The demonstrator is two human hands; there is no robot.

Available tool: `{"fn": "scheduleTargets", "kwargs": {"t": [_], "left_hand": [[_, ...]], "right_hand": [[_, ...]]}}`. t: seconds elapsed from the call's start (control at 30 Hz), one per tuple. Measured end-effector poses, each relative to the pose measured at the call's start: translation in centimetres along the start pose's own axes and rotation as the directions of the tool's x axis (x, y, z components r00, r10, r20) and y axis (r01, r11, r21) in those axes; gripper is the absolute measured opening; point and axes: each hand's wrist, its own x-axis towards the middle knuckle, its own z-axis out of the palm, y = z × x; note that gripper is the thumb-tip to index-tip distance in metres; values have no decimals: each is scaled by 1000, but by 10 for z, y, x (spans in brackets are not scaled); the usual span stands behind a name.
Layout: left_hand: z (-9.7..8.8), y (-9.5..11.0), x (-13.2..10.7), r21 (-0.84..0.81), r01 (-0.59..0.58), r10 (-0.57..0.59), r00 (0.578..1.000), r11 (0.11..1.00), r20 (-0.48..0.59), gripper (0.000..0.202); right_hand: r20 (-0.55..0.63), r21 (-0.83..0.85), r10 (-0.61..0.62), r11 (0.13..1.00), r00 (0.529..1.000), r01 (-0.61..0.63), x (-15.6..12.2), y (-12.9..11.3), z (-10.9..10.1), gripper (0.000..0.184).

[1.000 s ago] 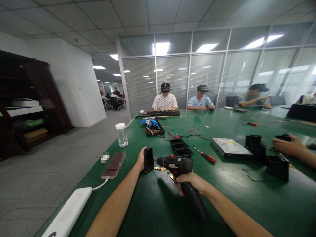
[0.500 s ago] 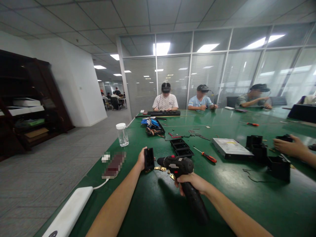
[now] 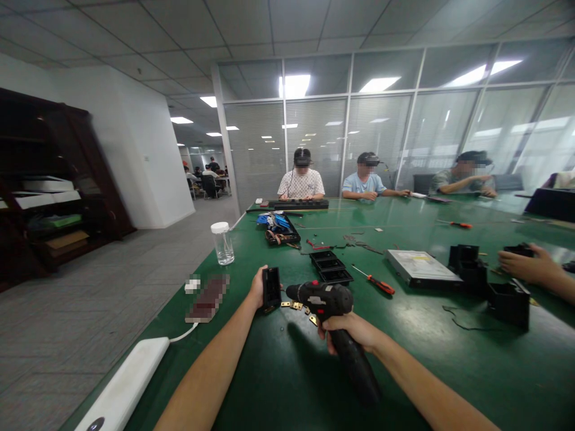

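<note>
My left hand (image 3: 257, 289) grips a small black plastic box (image 3: 271, 290) by its left side, standing it on edge above the table. In my right hand (image 3: 348, 328) is a black cordless drill (image 3: 324, 299), fingers wrapped round its handle. The drill's chuck points left at the box, and its bit tip is too small to make out. Several brass-coloured metal plates (image 3: 296, 306) lie on the table just under the chuck. Behind the drill rests a black tray with compartments (image 3: 331, 267).
On the green table (image 3: 426, 359) are a screwdriver (image 3: 380, 285), a silver disc drive (image 3: 421, 268), black housings (image 3: 507, 304), a clear jar (image 3: 223, 244), a box of blue parts (image 3: 281, 228) and a white power strip (image 3: 128, 383). A co-worker's hand (image 3: 527, 263) holds a black part at right; people sit opposite.
My hands, the box and the drill stay almost still. Across the table, the person in light blue has stretched an arm out to the right along the tabletop.
</note>
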Motion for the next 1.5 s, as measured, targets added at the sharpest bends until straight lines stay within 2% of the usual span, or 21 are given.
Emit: {"fn": "scheduleTargets", "kwargs": {"t": [0.33, 0.63, 0.83, 1.5], "left_hand": [[3, 1, -3, 0, 6, -6, 1000, 1000, -25, 42], [0, 0, -1, 10, -11, 11, 1000, 1000, -4, 43], [4, 1, -4, 5, 33, -33, 999, 999, -29, 44], [1, 1, -1, 22, 20, -20, 1000, 1000, -10, 44]], "right_hand": [[-14, -3, 22, 1000, 1000, -22, 0, -1, 1, 17], [-15, -1, 19, 1000, 1000, -19, 0, 0, -1, 19], [-15, 8, 20, 1000, 1000, -19, -1, -2, 1, 21], [-18, 2, 28, 1000, 999, -27, -1, -3, 1, 19]]}}
